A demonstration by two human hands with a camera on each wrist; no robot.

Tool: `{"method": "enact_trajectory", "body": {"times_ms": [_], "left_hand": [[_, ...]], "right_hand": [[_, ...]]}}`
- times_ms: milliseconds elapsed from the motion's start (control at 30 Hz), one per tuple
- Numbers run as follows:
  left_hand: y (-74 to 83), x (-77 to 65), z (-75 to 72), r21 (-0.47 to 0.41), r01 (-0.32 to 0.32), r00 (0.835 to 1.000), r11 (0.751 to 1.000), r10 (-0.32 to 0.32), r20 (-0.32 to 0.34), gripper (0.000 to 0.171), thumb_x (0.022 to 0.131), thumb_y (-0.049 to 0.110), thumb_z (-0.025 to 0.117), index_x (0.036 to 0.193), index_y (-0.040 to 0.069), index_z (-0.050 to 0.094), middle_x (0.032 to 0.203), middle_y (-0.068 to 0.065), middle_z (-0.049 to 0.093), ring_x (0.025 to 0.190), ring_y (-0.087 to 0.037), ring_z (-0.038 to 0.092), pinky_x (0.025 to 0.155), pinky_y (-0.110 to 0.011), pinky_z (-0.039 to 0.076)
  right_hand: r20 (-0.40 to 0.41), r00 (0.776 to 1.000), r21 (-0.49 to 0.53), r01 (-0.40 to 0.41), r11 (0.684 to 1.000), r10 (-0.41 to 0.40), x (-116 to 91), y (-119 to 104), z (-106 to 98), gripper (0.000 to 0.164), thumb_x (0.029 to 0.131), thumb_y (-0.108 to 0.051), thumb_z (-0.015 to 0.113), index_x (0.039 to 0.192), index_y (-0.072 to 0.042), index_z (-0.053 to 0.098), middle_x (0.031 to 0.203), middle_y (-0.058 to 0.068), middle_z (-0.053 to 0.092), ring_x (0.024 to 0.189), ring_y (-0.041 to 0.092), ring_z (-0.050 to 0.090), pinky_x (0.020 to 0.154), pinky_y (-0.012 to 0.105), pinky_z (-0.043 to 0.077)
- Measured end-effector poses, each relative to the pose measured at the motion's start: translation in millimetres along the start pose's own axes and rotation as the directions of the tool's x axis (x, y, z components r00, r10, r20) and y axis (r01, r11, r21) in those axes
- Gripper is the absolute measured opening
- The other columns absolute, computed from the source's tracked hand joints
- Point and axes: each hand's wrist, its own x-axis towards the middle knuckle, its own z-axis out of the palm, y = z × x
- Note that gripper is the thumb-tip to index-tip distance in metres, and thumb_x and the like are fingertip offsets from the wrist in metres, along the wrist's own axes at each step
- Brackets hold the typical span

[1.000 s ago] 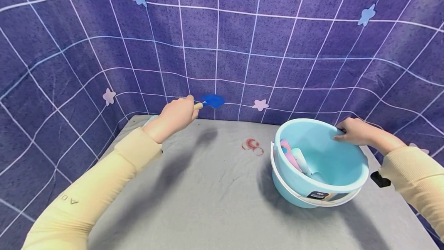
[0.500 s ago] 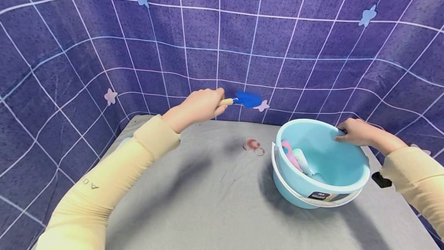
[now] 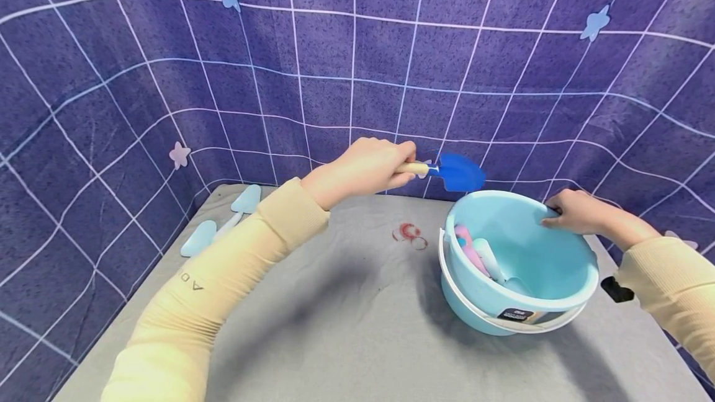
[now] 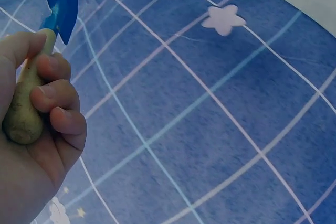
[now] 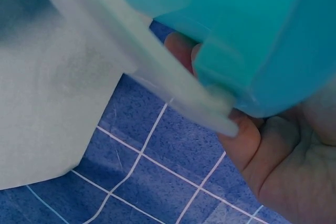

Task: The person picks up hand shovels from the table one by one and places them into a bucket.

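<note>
My left hand (image 3: 371, 166) grips a small trowel by its wooden handle (image 4: 23, 114). Its blue blade (image 3: 460, 172) points right and overlaps the space just above the far left rim of a light blue bucket (image 3: 558, 244). In the left wrist view, the fingers curl round the handle. My right hand (image 3: 578, 211) holds the bucket's far right rim, thumb inside; the right wrist view shows the fingers by the end of the white carrying handle (image 5: 142, 51). Inside the tilted bucket lie a pink piece (image 3: 473, 256) and a pale blue piece (image 3: 487, 259).
At the table's far left, two pale blue spade-shaped pieces (image 3: 200, 239) lie with a white shaft between them. Red ring marks (image 3: 409, 234) stain the grey cloth (image 3: 357, 327). A small black object (image 3: 617, 289) lies right of the bucket. Purple gridded fabric (image 3: 346, 48) surrounds the table.
My left hand has carried the trowel rightward to the bucket's far left rim. The pale blue pieces at left have come out from behind the sleeve. The right hand stays on the bucket.
</note>
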Motion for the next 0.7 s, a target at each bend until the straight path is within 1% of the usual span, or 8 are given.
{"method": "enact_trajectory", "body": {"times_ms": [100,167,333,400,567,700], "left_hand": [[7.5,6.1,-0.1,0.003,-0.036,0.999,0.999,0.036,0.007,0.019,0.093,0.033,0.055,0.102,0.016,0.058,0.075,0.004,0.059,0.064,-0.015,0.054,0.057,-0.034,0.045],[12.2,10.7,0.0,-0.016,-0.055,0.998,0.998,0.055,0.023,0.018,0.093,0.032,0.056,0.101,0.017,0.058,0.076,0.005,0.059,0.064,-0.014,0.054,0.058,-0.033,0.045],[25.7,22.0,-0.8,-0.092,-0.072,0.994,0.993,0.079,0.081,0.015,0.093,0.031,0.058,0.098,0.017,0.059,0.076,0.007,0.059,0.066,-0.012,0.053,0.060,-0.029,0.043],[31.6,26.2,-0.4,-0.110,-0.075,0.992,0.991,0.086,0.094,0.014,0.093,0.031,0.058,0.098,0.018,0.059,0.077,0.007,0.059,0.067,-0.012,0.052,0.060,-0.029,0.043],[46.8,37.0,3.0,-0.124,-0.092,0.990,0.988,0.104,0.094,0.013,0.091,0.031,0.060,0.098,0.020,0.061,0.079,0.009,0.060,0.070,-0.011,0.052,0.062,-0.028,0.044],[59.3,45.5,7.3,-0.145,-0.111,0.986,0.983,0.126,0.105,0.013,0.090,0.030,0.060,0.099,0.021,0.062,0.080,0.010,0.060,0.071,-0.010,0.053,0.063,-0.028,0.043]], "right_hand": [[0.000,1.000,-0.001,0.001,1.000,-0.001,0.4,-0.4,-0.4,0.032,0.082,-0.016,0.068,0.062,-0.012,0.044,0.055,-0.005,0.032,0.051,0.011,0.036,0.050,0.025,0.030],[-0.001,1.000,-0.003,0.000,1.000,0.000,0.4,-0.7,-0.7,0.033,0.082,-0.016,0.068,0.061,-0.013,0.043,0.055,-0.005,0.032,0.051,0.011,0.035,0.050,0.025,0.030],[-0.002,1.000,0.000,-0.001,1.000,0.001,0.0,-1.3,-0.6,0.035,0.082,-0.015,0.068,0.060,-0.014,0.041,0.055,-0.005,0.031,0.051,0.010,0.035,0.050,0.025,0.030],[-0.002,1.000,0.002,0.000,1.000,0.000,-0.1,-1.5,-0.5,0.036,0.082,-0.016,0.068,0.060,-0.014,0.040,0.055,-0.005,0.031,0.051,0.010,0.034,0.050,0.025,0.029],[0.003,1.000,-0.006,0.004,1.000,-0.004,0.2,-2.3,-1.3,0.036,0.082,-0.016,0.068,0.061,-0.014,0.039,0.056,-0.005,0.031,0.052,0.011,0.034,0.051,0.026,0.029],[0.014,1.000,-0.004,0.011,1.000,-0.011,0.5,-1.6,-1.9,0.029,0.082,-0.014,0.067,0.063,-0.012,0.046,0.056,-0.006,0.033,0.052,0.011,0.037,0.051,0.026,0.032]]}}
